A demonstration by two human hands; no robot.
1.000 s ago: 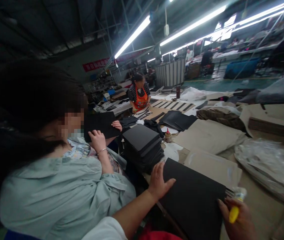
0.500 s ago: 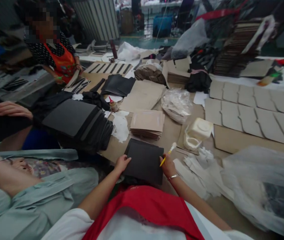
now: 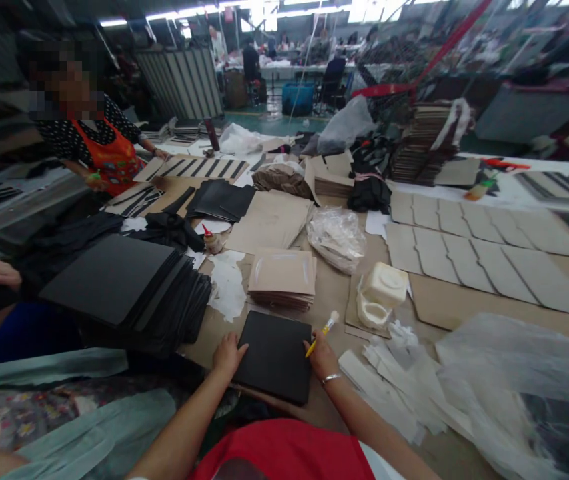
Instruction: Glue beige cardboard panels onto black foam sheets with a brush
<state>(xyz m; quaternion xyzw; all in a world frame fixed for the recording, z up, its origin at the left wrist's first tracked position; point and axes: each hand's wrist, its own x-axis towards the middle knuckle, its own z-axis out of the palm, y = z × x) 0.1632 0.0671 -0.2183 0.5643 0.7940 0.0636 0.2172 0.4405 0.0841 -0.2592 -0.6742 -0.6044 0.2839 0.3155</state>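
Black board (image 3: 274, 357) lies at lower centre of the head view, on the desk (image 3: 329, 288), just below the tan stack (image 3: 281, 280). Our left hand (image 3: 229, 355) is at the board's left edge, thumb on top; whether it pinches, we cannot tell. Our right hand (image 3: 324, 358) grips the brush (image 3: 327, 326) at the right edge. A second ago the left hand was spread at a corner; now, we judge, both steady the board.
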